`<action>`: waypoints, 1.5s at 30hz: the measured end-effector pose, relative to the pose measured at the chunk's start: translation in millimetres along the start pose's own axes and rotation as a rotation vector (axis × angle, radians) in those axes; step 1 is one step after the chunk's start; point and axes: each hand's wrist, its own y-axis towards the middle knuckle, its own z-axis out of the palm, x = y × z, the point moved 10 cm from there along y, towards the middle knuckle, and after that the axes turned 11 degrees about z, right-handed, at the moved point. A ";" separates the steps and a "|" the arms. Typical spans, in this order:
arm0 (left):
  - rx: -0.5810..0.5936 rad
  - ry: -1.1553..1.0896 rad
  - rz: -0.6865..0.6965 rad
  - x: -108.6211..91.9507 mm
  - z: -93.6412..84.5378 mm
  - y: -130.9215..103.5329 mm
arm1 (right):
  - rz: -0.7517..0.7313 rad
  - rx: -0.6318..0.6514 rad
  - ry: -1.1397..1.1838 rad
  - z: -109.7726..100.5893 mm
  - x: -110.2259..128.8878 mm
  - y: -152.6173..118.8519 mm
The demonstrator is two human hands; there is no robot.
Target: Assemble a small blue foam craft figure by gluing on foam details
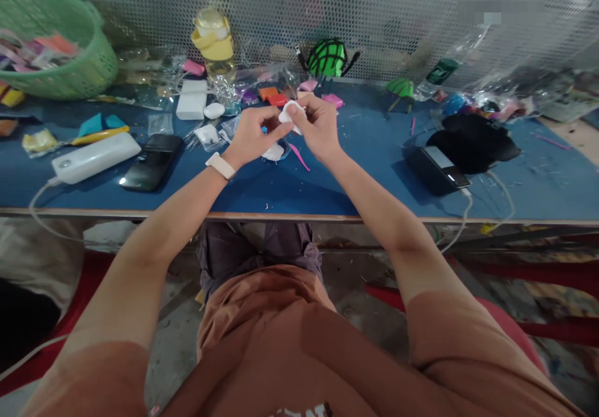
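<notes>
The person's right hand [321, 125] pinches a small, white, soft-looking lump [289, 111], mid-handling; the left hand's [255, 135] grip beside it is unclear. Further handling likely needs light pressure.

basket [93, 55] — left on table [374, 136]; phone [152, 162] — right of power bank [96, 156], perhaps touching

Green basket [88, 70]; yellow-capped bottle [213, 42]; blue tabletop [369, 167]; turtle-like figure [327, 58] bright green, black-lined.
</notes>
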 end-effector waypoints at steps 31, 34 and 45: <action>0.056 0.074 0.046 -0.1 5.5 1.9 | 0.047 -0.131 0.115 -6.2 -6.7 0.5; 0.053 0.096 0.042 6.3 5.6 2.7 | 0.060 -0.099 0.146 -5.4 -8.2 2.0; 0.052 0.068 0.048 1.3 3.1 2.0 | 0.048 0.033 0.177 -5.2 -11.0 10.1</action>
